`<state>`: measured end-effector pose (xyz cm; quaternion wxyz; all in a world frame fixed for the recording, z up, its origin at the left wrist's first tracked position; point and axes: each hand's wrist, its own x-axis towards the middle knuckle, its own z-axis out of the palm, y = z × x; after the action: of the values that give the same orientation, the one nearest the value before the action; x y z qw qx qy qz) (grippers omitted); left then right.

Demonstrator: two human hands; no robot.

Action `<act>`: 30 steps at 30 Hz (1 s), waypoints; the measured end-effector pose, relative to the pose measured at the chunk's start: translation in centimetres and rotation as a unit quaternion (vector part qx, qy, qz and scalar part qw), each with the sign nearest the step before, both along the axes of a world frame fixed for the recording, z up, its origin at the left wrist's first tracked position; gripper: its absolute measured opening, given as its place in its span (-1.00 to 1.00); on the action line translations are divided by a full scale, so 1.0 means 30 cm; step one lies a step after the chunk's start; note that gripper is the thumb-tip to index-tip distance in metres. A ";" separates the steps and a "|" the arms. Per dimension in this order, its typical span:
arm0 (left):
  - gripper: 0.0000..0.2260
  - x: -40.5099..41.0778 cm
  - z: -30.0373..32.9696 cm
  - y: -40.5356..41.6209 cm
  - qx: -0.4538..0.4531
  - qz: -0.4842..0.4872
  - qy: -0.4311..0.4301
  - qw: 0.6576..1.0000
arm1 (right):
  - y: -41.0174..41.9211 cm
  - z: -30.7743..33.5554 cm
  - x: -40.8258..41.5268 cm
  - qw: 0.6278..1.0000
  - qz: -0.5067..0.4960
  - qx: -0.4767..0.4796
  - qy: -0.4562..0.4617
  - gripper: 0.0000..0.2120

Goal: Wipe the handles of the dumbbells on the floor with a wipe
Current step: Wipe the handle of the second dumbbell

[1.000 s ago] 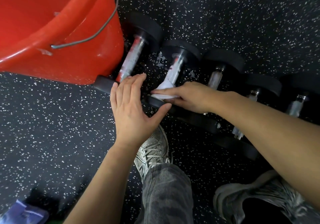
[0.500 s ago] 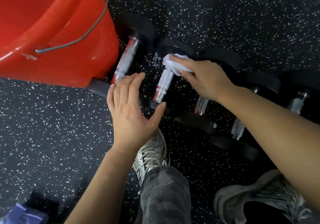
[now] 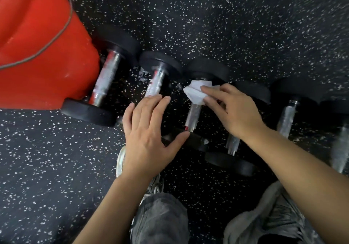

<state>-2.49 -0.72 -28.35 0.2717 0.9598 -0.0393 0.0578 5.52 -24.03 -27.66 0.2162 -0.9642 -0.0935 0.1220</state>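
Several black dumbbells with chrome handles lie side by side on the speckled floor. My right hand (image 3: 229, 109) holds a white wipe (image 3: 196, 92) against the far end of the third dumbbell's handle (image 3: 193, 118). My left hand (image 3: 149, 132) lies flat, fingers straight, over the near end of the second dumbbell (image 3: 156, 81), thumb touching the third one's near head. The first dumbbell (image 3: 105, 79) lies beside the bucket. More handles (image 3: 287, 118) continue to the right.
A big red bucket (image 3: 43, 55) with a wire handle stands at the left, touching the first dumbbell. My two grey shoes (image 3: 272, 219) and a trouser leg (image 3: 160, 219) are close below the dumbbells. Speckled black rubber floor (image 3: 226, 17) stretches beyond.
My right hand has carried the wipe from the second dumbbell's handle over to the third one's far end. My left hand has shifted slightly right; the view moved too.
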 end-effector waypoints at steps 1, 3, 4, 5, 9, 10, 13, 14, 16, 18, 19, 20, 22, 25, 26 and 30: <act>-0.30 -0.003 0.001 -0.008 0.003 -0.006 0.000 1.000 | 0.008 -0.006 0.003 1.000 -0.010 0.007 -0.022 -0.61; -0.31 -0.006 0.003 -0.022 0.006 -0.011 0.003 1.000 | 0.025 -0.017 0.013 0.998 -0.026 0.004 -0.061 -0.64; -0.31 -0.006 0.003 -0.026 0.004 -0.010 0.004 1.000 | 0.033 -0.021 0.021 0.997 -0.028 -0.011 -0.074 -0.65; -0.31 -0.006 0.002 -0.028 0.002 -0.008 0.005 1.000 | 0.041 -0.020 0.028 0.996 -0.028 -0.027 -0.079 -0.67; -0.30 -0.004 -0.002 -0.025 0.002 -0.005 0.008 1.000 | 0.052 -0.023 0.036 0.999 -0.005 -0.012 -0.029 -0.64; -0.29 -0.003 -0.002 -0.024 0.002 -0.004 0.010 1.000 | 0.049 -0.024 0.034 1.000 0.005 0.000 -0.018 -0.61; -0.29 -0.001 0.000 -0.021 0.004 0.000 0.015 1.000 | 0.036 -0.038 0.031 1.000 0.026 0.007 -0.001 -0.63; -0.29 -0.002 0.001 -0.020 0.005 0.001 0.015 1.000 | 0.034 -0.040 0.030 1.000 0.026 0.008 -0.001 -0.64; -0.30 -0.002 0.001 -0.022 0.006 0.003 0.014 1.000 | 0.035 -0.040 0.026 1.000 0.009 0.023 -0.009 -0.64; -0.30 -0.001 0.002 -0.025 0.007 0.003 0.015 1.000 | 0.042 -0.042 0.010 0.999 -0.003 0.045 -0.019 -0.67; -0.30 -0.001 0.002 -0.026 0.007 0.003 0.017 1.000 | 0.046 -0.046 -0.006 0.998 0.002 0.060 -0.012 -0.69; -0.31 -0.001 0.002 -0.026 0.006 0.005 0.019 1.000 | 0.050 -0.049 -0.025 0.997 0.015 0.077 0.004 -0.70; -0.31 0.000 -0.002 -0.027 0.006 0.012 0.025 1.000 | 0.051 -0.059 -0.060 0.992 0.070 0.098 0.039 -0.70; -0.28 0.000 -0.006 -0.030 0.014 0.016 0.031 0.999 | 0.038 -0.059 -0.075 0.982 0.138 0.105 0.078 -0.70; -0.27 0.000 -0.006 -0.031 0.017 0.016 0.031 0.999 | 0.035 -0.052 -0.070 0.981 0.150 0.097 0.082 -0.70; -0.26 0.000 -0.005 -0.033 0.017 0.019 0.029 0.999 | 0.047 -0.034 -0.057 0.989 0.136 0.050 0.026 -0.66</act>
<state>-2.49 -1.71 -28.49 0.2548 0.9663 -0.0139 0.0344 3.82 -22.63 -28.68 0.2476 -0.9270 -0.2243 0.1704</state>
